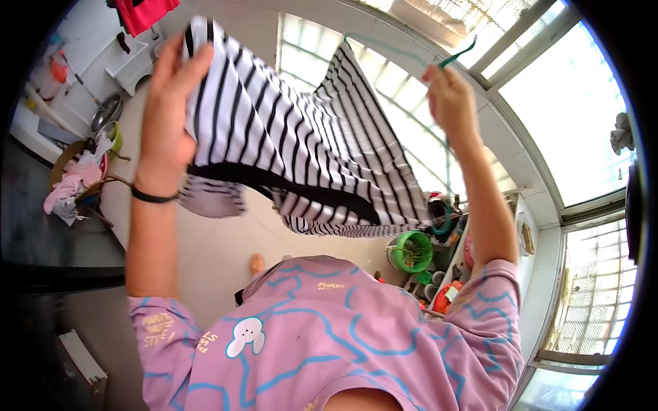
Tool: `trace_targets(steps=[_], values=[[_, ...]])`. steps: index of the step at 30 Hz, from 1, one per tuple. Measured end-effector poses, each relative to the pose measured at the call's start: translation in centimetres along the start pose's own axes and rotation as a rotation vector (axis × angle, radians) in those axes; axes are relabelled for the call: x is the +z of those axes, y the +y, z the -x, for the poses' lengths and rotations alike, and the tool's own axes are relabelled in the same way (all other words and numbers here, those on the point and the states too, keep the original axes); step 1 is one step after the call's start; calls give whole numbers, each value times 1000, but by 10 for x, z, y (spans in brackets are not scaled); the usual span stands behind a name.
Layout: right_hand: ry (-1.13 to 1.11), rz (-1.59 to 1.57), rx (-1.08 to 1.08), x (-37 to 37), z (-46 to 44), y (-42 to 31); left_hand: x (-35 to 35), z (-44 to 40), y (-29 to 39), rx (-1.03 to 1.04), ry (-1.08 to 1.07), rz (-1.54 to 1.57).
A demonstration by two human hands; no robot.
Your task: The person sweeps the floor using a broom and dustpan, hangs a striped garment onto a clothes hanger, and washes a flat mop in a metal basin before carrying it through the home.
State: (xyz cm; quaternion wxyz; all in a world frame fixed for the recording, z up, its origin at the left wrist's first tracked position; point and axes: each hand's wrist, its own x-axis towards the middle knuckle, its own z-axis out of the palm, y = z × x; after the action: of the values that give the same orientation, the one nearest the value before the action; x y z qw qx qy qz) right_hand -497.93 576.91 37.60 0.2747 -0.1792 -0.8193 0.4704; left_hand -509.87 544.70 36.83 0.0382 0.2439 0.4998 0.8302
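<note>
A black-and-white striped garment [274,130] with a black band along its lower edge is spread in the air before me. My left hand [171,103], a dark band on its wrist, grips the garment's upper left corner between thumb and fingers. Raised at the upper right, my right hand [450,103] is closed around a thin green clothes hanger [458,55] near its hook. One hanger arm reaches left to the garment's peaked upper corner; the other drops behind my forearm. How far the hanger sits inside the cloth is hidden.
At left, a chair [62,164] bears pink and pale cloths; metal pans [106,113] lie beyond it. A green bucket [411,251] with plants stands lower right, beside a cluttered shelf [445,288]. Barred windows [569,109] line the right. Red cloth [145,14] hangs upper left.
</note>
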Motion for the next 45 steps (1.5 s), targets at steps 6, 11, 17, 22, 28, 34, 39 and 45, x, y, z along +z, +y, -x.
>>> trace_targets(steps=[6, 11, 17, 22, 28, 34, 39, 45], values=[[10, 80, 256, 103, 36, 90, 20, -42, 111, 178, -282, 2], [1, 296, 259, 209, 75, 144, -39, -135, 177, 314, -603, -258], [-82, 486, 522, 248, 142, 207, -53, -154, 238, 485, -452, -597], [-11, 548, 776, 216, 196, 269, -63, -177, 271, 355, -394, -636], [-64, 795, 834, 155, 238, 326, -70, -191, 328, 176, -304, -644], [434, -27, 639, 149, 172, 304, -77, -177, 369, 171, -145, -504], [365, -626, 308, 177, 104, 136, -53, -130, 319, 165, -200, -309], [-95, -946, -51, 231, 78, -20, -34, -95, 261, 43, -546, -141]])
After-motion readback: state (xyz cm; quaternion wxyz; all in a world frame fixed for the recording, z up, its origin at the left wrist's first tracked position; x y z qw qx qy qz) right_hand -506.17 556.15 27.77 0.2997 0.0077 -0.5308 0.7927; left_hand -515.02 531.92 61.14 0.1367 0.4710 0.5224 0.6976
